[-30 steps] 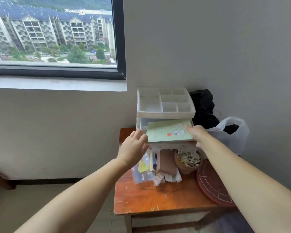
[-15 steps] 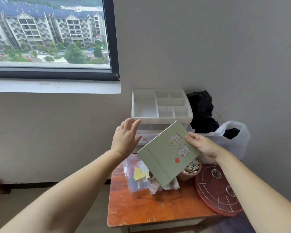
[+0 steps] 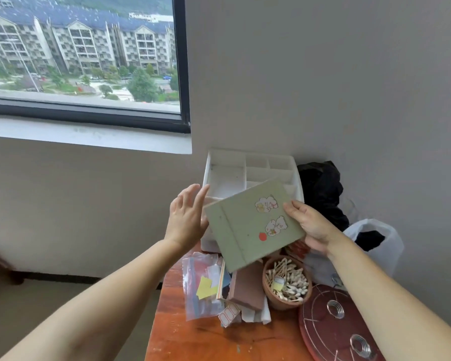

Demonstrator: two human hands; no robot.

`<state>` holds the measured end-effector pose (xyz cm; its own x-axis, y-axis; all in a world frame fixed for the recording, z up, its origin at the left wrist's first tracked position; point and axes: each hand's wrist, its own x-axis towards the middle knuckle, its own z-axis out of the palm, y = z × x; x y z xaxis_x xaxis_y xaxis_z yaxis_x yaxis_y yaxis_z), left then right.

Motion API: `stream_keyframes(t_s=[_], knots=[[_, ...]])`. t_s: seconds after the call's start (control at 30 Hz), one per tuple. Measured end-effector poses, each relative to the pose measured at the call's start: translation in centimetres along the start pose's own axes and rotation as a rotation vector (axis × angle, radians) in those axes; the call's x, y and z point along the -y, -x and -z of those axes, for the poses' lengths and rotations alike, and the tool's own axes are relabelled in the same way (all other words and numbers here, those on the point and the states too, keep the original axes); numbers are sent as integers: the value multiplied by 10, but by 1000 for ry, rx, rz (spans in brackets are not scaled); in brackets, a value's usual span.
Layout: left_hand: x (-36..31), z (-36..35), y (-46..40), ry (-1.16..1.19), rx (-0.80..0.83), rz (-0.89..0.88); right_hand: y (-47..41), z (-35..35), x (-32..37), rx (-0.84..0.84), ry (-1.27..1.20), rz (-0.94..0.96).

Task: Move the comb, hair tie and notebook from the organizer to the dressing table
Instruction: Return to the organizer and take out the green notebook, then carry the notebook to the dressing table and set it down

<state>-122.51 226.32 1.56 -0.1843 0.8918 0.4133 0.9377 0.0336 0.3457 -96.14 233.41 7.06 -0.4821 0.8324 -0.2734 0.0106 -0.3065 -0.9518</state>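
Note:
A pale green notebook [image 3: 248, 226] with cartoon stickers and a red dot is held tilted in the air in front of the white organizer [image 3: 225, 175]. My right hand [image 3: 311, 226] grips its right edge, thumb on the cover. Beside the notebook's left edge, my left hand [image 3: 186, 217] is raised with fingers spread and holds nothing. The organizer's top compartments look empty, and its lower part is hidden behind the notebook. I see no comb or hair tie.
An orange wooden table [image 3: 206, 340] carries a clear zip bag of papers [image 3: 202, 285], a brown box [image 3: 248, 287], a clay bowl of cotton swabs [image 3: 287, 284] and a red round rack [image 3: 333, 324]. Black and white plastic bags [image 3: 372, 238] sit at the wall. A window is upper left.
The notebook has come out of the organizer's drawer and now hangs tilted in my right hand. My left hand has let go of the drawer front and lifted, fingers open.

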Motion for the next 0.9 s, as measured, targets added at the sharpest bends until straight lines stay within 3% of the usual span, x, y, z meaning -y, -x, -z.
stream_keyframes(t_s=[0.1,0.17,0.33,0.43,0.5,0.6,0.77,0.9], knots=[[-8,7,24,108,-133,30,-13,-25,12,-4,-182,58],[-17,19,39,305,-164,95,-22,-46,13,45,-238,61],[-26,60,68,998,-89,564,-38,-107,-7,289,-391,-19],[-18,84,100,1169,-251,740,-37,-161,-35,512,-301,-104],[-7,103,127,1211,-416,784,-31,-193,-52,610,-197,-179],[10,135,179,1135,-534,861,-24,-233,-63,695,-114,-250],[30,188,296,942,-645,1053,21,-320,-67,959,327,-73],[25,229,403,881,-774,1202,101,-400,-102,1138,511,-28]])
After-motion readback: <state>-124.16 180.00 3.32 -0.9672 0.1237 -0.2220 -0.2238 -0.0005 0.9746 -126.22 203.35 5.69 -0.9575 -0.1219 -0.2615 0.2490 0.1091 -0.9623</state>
